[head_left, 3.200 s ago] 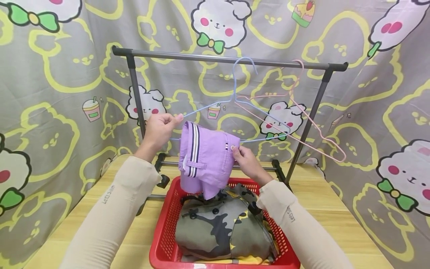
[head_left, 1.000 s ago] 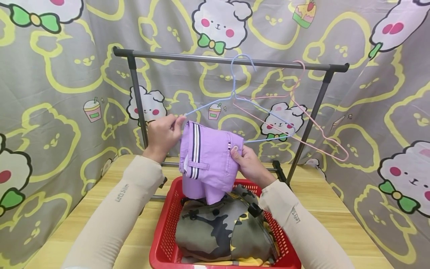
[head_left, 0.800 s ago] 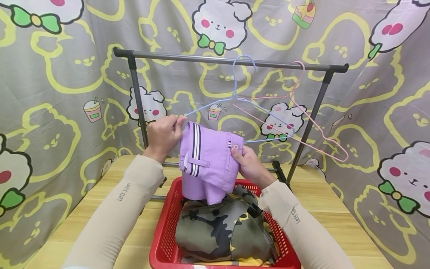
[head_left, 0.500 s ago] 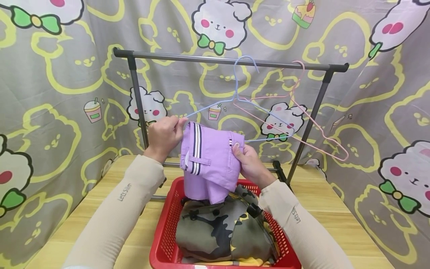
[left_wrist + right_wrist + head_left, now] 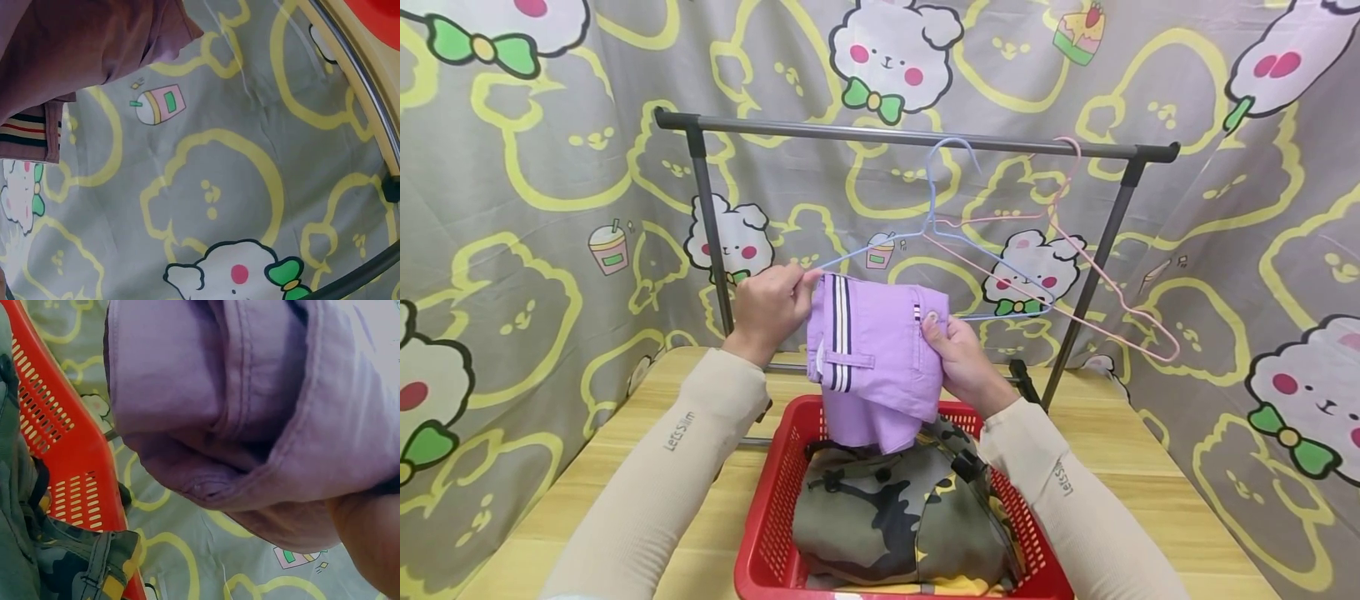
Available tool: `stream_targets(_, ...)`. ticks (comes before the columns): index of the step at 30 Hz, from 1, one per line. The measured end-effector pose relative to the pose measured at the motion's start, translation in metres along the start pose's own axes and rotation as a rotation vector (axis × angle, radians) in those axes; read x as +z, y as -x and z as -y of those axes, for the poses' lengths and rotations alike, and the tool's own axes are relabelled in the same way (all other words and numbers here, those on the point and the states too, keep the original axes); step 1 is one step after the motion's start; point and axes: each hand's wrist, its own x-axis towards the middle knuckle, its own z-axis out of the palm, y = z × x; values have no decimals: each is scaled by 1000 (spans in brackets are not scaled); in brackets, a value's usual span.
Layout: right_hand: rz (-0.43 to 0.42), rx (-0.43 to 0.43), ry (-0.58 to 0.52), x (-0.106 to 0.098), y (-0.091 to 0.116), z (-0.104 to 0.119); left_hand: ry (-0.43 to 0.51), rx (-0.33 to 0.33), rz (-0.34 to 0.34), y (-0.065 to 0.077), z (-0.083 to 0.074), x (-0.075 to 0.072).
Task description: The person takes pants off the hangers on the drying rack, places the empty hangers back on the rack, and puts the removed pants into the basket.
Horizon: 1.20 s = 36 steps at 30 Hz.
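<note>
In the head view my left hand [image 5: 766,315] grips the left end of a blue wire hanger [image 5: 932,196], thumb along its sloping arm. Purple trousers [image 5: 883,342] with a striped waistband are folded over the hanger's lower bar. My right hand [image 5: 967,364] pinches their right side, thumb beside the button. The hanger's hook stands in front of the rail. The folded trousers [image 5: 187,381] fill much of the right wrist view, and a striped corner of the trousers [image 5: 28,139] shows in the left wrist view. The hanger's left lower corner is hidden by hand and cloth.
A grey metal clothes rack [image 5: 820,128] stands on the wooden table [image 5: 625,442]. A pink hanger [image 5: 1112,287] hangs from its right part. Below the trousers sits a red basket [image 5: 760,533] holding a camouflage garment [image 5: 850,517]. A printed curtain [image 5: 625,100] surrounds the table.
The blue hanger has come down a little, its hook top dropping to about rail height. The trousers and my right hand have shifted slightly right; my left hand has also moved slightly right and lower.
</note>
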Motion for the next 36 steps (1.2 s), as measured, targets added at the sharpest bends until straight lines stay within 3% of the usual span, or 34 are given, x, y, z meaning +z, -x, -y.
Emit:
stream_targets(9,-12,-39,0,1,-2,4,9,-19,8,3,2,2)
stream_targets(14,-16,-63,-20,1,-3,9,15,-15,54,7,3,2)
stream_targets(24,-2,-61,-13,2,-3,15,43,-73,83,14,6,2)
stream_targets(36,-5,-47,3,-2,-2,19,72,-99,32,17,12,5)
